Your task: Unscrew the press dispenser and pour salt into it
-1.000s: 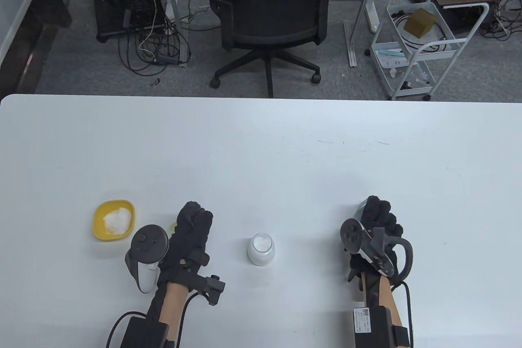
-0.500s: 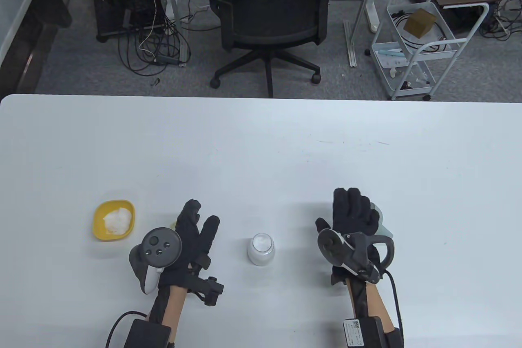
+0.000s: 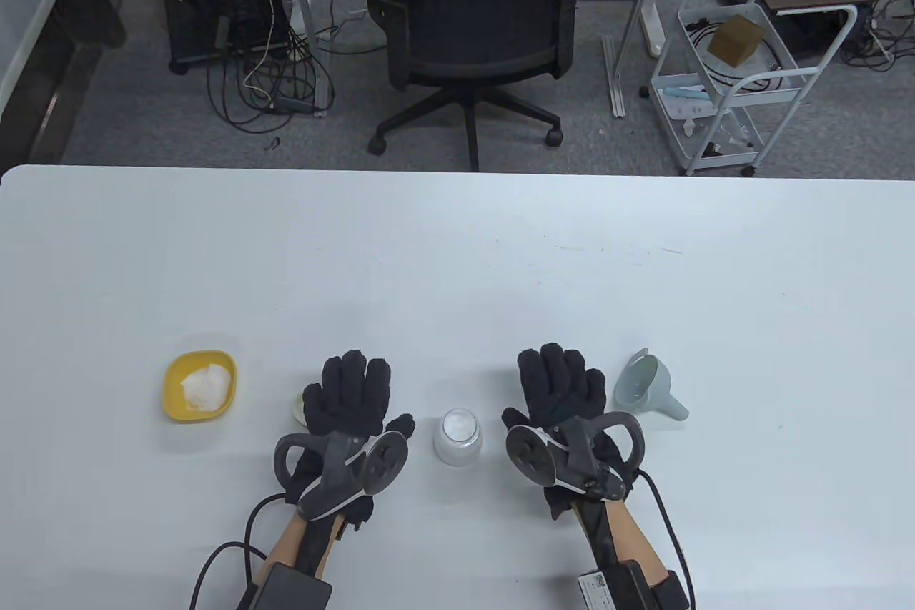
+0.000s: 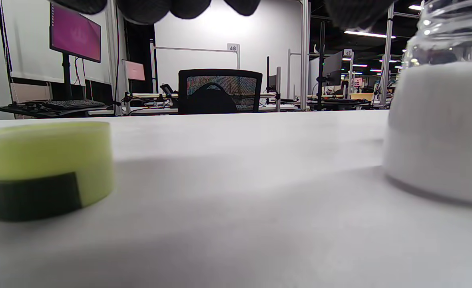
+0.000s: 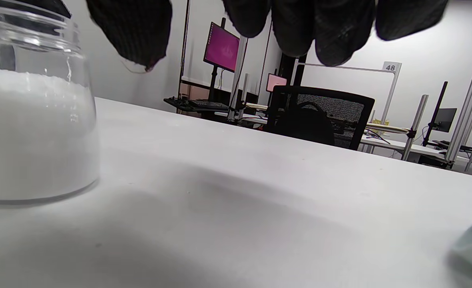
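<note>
Both hands flat; fingers spread.

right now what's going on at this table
Both gloved hands lie flat and open on the table, holding nothing: left hand, right hand. Between them stands an open glass jar filled with salt. A yellow bowl of salt sits left, a green lid by the left hand, a funnel at right.

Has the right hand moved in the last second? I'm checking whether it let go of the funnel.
Yes. The right hand has shifted left, off the funnel, and now lies open beside the glass jar, which stayed put.
</note>
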{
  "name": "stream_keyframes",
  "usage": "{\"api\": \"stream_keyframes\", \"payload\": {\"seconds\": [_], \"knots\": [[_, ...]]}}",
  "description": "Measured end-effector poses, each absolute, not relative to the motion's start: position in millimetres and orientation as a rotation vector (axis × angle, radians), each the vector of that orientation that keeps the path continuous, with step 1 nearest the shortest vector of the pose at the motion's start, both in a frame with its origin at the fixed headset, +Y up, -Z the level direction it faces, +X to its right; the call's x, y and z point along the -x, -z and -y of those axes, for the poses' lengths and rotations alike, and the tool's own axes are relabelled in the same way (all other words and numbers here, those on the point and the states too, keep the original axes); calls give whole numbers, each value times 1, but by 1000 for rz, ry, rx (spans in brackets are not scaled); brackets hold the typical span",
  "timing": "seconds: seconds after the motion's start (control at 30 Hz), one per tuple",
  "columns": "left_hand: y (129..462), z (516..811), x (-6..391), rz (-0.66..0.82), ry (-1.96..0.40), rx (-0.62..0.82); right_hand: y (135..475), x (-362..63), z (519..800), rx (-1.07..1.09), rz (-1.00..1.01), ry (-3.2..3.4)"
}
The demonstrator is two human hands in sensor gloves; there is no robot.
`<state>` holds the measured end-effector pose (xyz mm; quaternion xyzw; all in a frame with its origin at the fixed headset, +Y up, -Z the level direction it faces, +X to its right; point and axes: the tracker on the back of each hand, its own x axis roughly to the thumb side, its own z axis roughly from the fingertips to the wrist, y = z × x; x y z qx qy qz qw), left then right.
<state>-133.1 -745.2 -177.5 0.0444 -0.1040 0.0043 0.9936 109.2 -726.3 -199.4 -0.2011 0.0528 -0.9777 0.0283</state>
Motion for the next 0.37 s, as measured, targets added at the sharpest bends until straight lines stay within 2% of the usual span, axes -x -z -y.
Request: {"api": "stream_keyframes", "payload": {"seconds": [0.37], "knots": [[177,745,131,217,13,-86,199,-109,726,640,-119,3017]]}}
